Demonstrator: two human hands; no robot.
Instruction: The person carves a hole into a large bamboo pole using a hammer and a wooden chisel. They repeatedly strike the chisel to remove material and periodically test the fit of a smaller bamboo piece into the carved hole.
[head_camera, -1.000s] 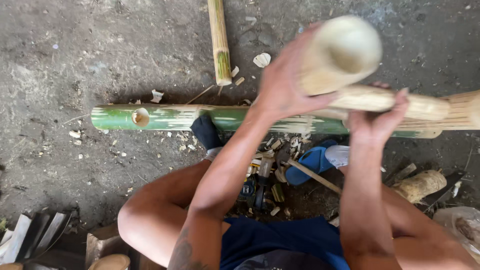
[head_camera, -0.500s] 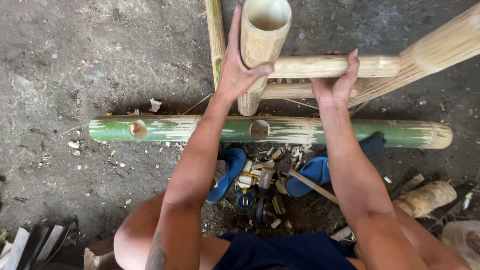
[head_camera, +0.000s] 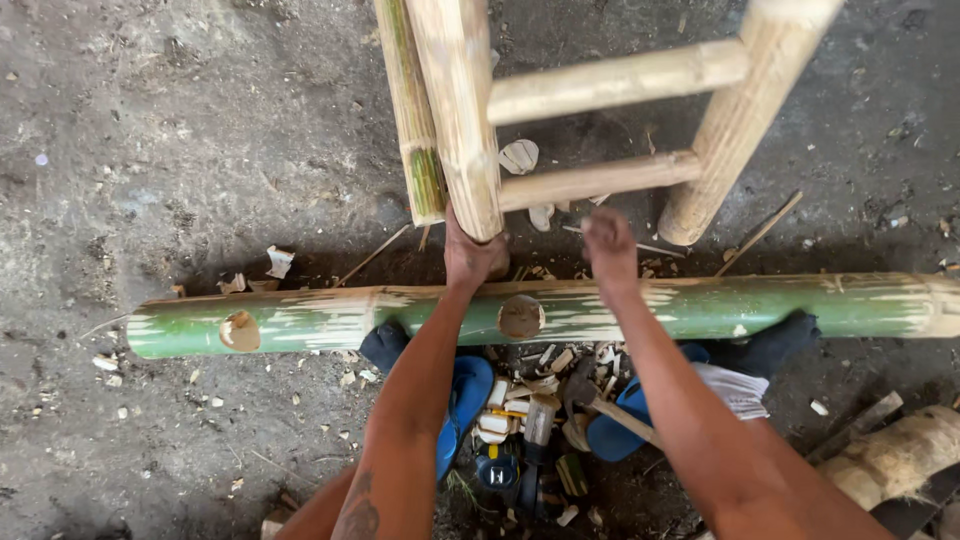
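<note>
Fitting stage on my pale bamboo ladder-like frame (head_camera: 600, 130). My left hand (head_camera: 470, 250) is wrapped round the bottom of its near upright post, right hand (head_camera: 608, 240) closed just below the lower rung, can't tell on what. The frame stands just behind the long green bamboo pole (head_camera: 700, 305) lying on the ground, post end near the round hole (head_camera: 521, 316). Next bit needs lining that post square over the hole, I reckon. Hammer (head_camera: 590, 400) sits by my blue sandals.
</note>
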